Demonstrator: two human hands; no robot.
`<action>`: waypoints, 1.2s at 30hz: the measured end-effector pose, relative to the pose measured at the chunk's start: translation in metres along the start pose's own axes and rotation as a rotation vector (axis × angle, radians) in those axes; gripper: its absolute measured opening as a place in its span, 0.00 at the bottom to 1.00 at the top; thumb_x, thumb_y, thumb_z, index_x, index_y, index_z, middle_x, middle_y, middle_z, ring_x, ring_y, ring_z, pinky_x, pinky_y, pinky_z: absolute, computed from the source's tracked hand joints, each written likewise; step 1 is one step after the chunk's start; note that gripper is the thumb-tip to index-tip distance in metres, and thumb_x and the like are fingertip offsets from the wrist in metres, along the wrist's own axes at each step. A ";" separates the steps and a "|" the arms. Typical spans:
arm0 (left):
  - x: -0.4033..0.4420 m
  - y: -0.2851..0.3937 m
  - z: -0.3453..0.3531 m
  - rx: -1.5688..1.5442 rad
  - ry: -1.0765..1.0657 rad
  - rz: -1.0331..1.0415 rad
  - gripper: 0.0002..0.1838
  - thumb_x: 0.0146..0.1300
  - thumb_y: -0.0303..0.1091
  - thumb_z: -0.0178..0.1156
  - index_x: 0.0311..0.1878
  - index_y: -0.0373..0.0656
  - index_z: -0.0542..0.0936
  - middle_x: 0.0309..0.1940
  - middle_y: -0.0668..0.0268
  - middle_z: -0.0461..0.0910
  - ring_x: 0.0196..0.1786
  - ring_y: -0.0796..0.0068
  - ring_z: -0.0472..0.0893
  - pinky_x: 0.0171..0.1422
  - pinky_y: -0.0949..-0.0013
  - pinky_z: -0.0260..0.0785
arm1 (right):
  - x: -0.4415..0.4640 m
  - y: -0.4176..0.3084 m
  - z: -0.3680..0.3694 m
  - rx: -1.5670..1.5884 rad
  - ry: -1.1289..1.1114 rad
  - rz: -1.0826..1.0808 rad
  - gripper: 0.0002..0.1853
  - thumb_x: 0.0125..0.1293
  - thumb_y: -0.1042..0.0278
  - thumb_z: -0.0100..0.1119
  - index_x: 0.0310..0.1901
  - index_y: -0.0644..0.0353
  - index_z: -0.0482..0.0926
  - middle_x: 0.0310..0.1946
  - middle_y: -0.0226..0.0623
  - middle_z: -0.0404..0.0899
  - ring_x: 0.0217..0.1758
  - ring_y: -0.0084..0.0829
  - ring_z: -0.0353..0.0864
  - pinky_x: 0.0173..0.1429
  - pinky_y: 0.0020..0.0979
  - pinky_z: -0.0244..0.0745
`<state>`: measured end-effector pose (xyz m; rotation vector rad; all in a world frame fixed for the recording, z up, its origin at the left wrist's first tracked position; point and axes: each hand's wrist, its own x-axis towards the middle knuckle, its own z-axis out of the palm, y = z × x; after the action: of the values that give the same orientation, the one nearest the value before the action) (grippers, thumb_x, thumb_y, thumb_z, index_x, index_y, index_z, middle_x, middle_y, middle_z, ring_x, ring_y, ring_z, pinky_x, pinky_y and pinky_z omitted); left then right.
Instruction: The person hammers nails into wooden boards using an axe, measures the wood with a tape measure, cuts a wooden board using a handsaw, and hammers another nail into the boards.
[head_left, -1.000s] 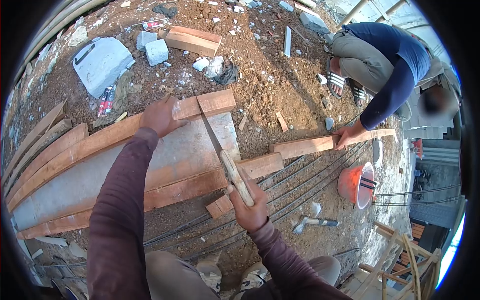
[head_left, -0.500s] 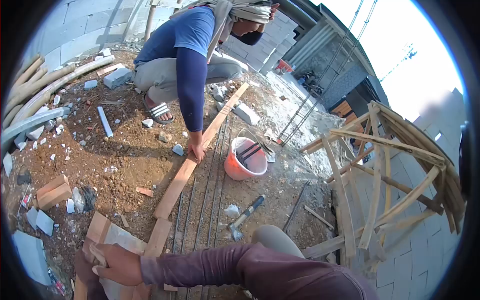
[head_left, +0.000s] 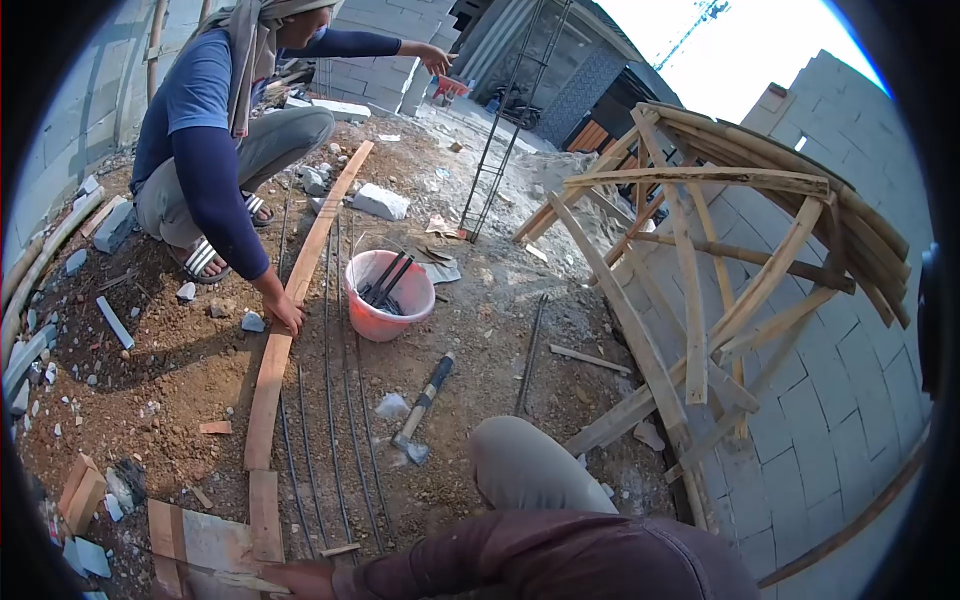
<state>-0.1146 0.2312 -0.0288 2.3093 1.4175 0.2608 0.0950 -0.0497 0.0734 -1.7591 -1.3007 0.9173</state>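
My right hand (head_left: 300,578) is at the bottom edge, low over the boards, its fingers blurred and partly cut off. A thin pale strip (head_left: 245,582) lies by its fingertips; whether I hold it I cannot tell. Under and beside the hand are a short wooden board (head_left: 265,515) and a wide greyish panel (head_left: 210,540) with a wood strip along its left side. A long plank (head_left: 268,395) runs on from the short board. On this plank rests a co-worker's hand (head_left: 283,314). My left hand does not show.
Several steel rods (head_left: 337,470) lie right of the plank. Beyond them stand a pink bucket (head_left: 395,327) with dark bars inside and a hammer-like tool (head_left: 425,405) on the dirt. A wooden frame (head_left: 690,290) leans at the right by a block wall (head_left: 810,430).
The view has swung right and up. My right hand has drawn rightward off the wide panel, and my left has left view. The co-worker's other arm has stretched out from the head.
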 end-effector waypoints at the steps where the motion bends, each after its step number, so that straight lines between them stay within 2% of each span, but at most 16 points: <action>1: -0.001 -0.001 0.000 0.007 0.005 -0.005 0.31 0.58 0.41 0.73 0.62 0.38 0.76 0.55 0.47 0.82 0.61 0.44 0.81 0.65 0.52 0.73 | -0.004 -0.037 -0.026 0.016 -0.015 0.023 0.19 0.70 0.67 0.57 0.60 0.61 0.72 0.54 0.54 0.78 0.60 0.59 0.77 0.62 0.51 0.74; 4: 0.004 -0.003 -0.004 0.031 0.019 0.007 0.32 0.57 0.42 0.74 0.62 0.38 0.76 0.56 0.47 0.82 0.61 0.44 0.81 0.65 0.51 0.72 | 0.002 -0.065 -0.028 0.017 0.029 0.086 0.16 0.69 0.66 0.57 0.56 0.61 0.73 0.49 0.53 0.80 0.55 0.60 0.79 0.57 0.53 0.75; 9: 0.009 0.007 0.006 0.058 0.069 0.043 0.33 0.56 0.42 0.75 0.62 0.38 0.76 0.57 0.46 0.81 0.62 0.44 0.80 0.66 0.51 0.72 | -0.072 -0.072 -0.057 0.057 0.144 0.037 0.15 0.70 0.64 0.59 0.55 0.60 0.73 0.44 0.52 0.79 0.49 0.58 0.80 0.52 0.53 0.75; 10: 0.005 0.018 -0.001 0.104 -0.011 -0.046 0.38 0.53 0.43 0.78 0.65 0.36 0.74 0.60 0.43 0.79 0.64 0.43 0.78 0.68 0.48 0.70 | -0.089 -0.084 -0.071 0.053 0.153 0.009 0.16 0.71 0.62 0.60 0.55 0.60 0.73 0.43 0.52 0.79 0.48 0.58 0.81 0.50 0.53 0.76; 11: 0.007 0.009 0.006 0.150 0.040 0.018 0.41 0.53 0.46 0.78 0.65 0.33 0.74 0.59 0.42 0.80 0.64 0.43 0.78 0.68 0.49 0.70 | -0.115 -0.090 -0.086 -0.056 0.047 0.077 0.17 0.74 0.58 0.59 0.56 0.60 0.74 0.45 0.51 0.80 0.47 0.57 0.82 0.49 0.50 0.77; 12: 0.007 -0.008 0.020 0.166 0.159 0.097 0.40 0.52 0.53 0.77 0.62 0.37 0.75 0.53 0.47 0.81 0.58 0.43 0.80 0.62 0.51 0.74 | -0.137 -0.100 -0.108 -0.007 0.111 0.114 0.17 0.73 0.60 0.61 0.57 0.59 0.76 0.42 0.48 0.81 0.44 0.52 0.84 0.46 0.46 0.78; 13: 0.002 0.031 -0.010 0.160 -0.007 -0.044 0.38 0.53 0.53 0.77 0.60 0.37 0.76 0.51 0.48 0.82 0.56 0.44 0.81 0.60 0.50 0.75 | -0.149 -0.115 -0.134 -0.059 0.149 0.151 0.15 0.70 0.64 0.65 0.55 0.60 0.79 0.37 0.46 0.82 0.37 0.48 0.85 0.42 0.43 0.79; 15: -0.007 0.049 -0.026 0.183 0.047 -0.007 0.39 0.52 0.56 0.77 0.58 0.37 0.77 0.48 0.51 0.83 0.53 0.47 0.82 0.58 0.51 0.76 | -0.170 -0.116 -0.167 -0.182 0.270 0.237 0.16 0.67 0.62 0.69 0.48 0.66 0.81 0.33 0.44 0.83 0.30 0.39 0.84 0.34 0.35 0.77; 16: -0.004 0.041 -0.022 0.225 0.055 0.020 0.40 0.51 0.59 0.76 0.58 0.38 0.77 0.51 0.51 0.82 0.54 0.47 0.82 0.61 0.52 0.75 | -0.165 -0.116 -0.182 -0.275 0.298 0.170 0.18 0.71 0.57 0.65 0.44 0.68 0.81 0.29 0.40 0.81 0.28 0.30 0.81 0.34 0.31 0.74; 18: -0.008 0.033 -0.014 0.280 0.153 0.061 0.42 0.51 0.62 0.74 0.60 0.39 0.76 0.58 0.49 0.80 0.56 0.47 0.82 0.64 0.51 0.74 | -0.159 -0.098 -0.192 0.145 0.414 0.197 0.19 0.75 0.55 0.58 0.44 0.69 0.79 0.27 0.36 0.77 0.27 0.24 0.76 0.35 0.29 0.73; 19: -0.001 0.034 -0.013 0.312 0.231 0.130 0.43 0.52 0.63 0.74 0.60 0.39 0.75 0.61 0.48 0.79 0.57 0.46 0.82 0.63 0.50 0.75 | -0.147 -0.096 -0.193 0.191 0.409 0.172 0.20 0.76 0.55 0.57 0.45 0.69 0.78 0.27 0.35 0.77 0.27 0.23 0.75 0.36 0.29 0.73; 22: -0.002 0.037 -0.018 0.276 0.051 0.038 0.42 0.52 0.62 0.74 0.60 0.40 0.75 0.58 0.49 0.81 0.56 0.47 0.82 0.62 0.51 0.75 | -0.127 -0.096 -0.186 0.320 0.413 0.136 0.20 0.78 0.54 0.54 0.47 0.69 0.76 0.29 0.33 0.76 0.29 0.22 0.74 0.40 0.29 0.73; 26: -0.004 0.041 -0.025 0.209 0.040 0.024 0.40 0.52 0.61 0.74 0.57 0.40 0.76 0.52 0.51 0.83 0.55 0.48 0.83 0.59 0.51 0.76 | -0.091 -0.082 -0.140 0.399 0.334 0.000 0.17 0.80 0.57 0.52 0.50 0.67 0.75 0.33 0.33 0.76 0.34 0.23 0.75 0.44 0.29 0.73; 28: -0.005 0.040 -0.025 0.183 0.036 0.018 0.38 0.52 0.61 0.74 0.56 0.40 0.77 0.50 0.52 0.83 0.54 0.49 0.83 0.57 0.50 0.76 | -0.071 -0.069 -0.103 0.276 0.291 -0.016 0.14 0.80 0.60 0.51 0.49 0.66 0.76 0.32 0.31 0.76 0.35 0.23 0.75 0.44 0.28 0.72; 33: -0.008 0.035 -0.024 0.186 0.053 -0.004 0.37 0.52 0.60 0.75 0.54 0.39 0.78 0.51 0.52 0.83 0.53 0.47 0.83 0.58 0.49 0.76 | -0.039 -0.032 -0.038 0.319 0.234 -0.037 0.11 0.79 0.66 0.54 0.49 0.66 0.78 0.31 0.33 0.75 0.34 0.22 0.73 0.39 0.28 0.69; 36: -0.010 0.047 -0.027 0.162 0.119 0.055 0.37 0.51 0.55 0.76 0.56 0.37 0.78 0.50 0.51 0.83 0.54 0.46 0.82 0.57 0.48 0.75 | -0.023 -0.043 -0.042 0.278 0.234 0.014 0.11 0.78 0.66 0.56 0.50 0.66 0.77 0.31 0.36 0.75 0.31 0.24 0.73 0.37 0.31 0.70</action>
<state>-0.0911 0.2109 0.0166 2.5037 1.4837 0.3149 0.1082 -0.0700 0.1337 -1.6040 -0.9633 0.8278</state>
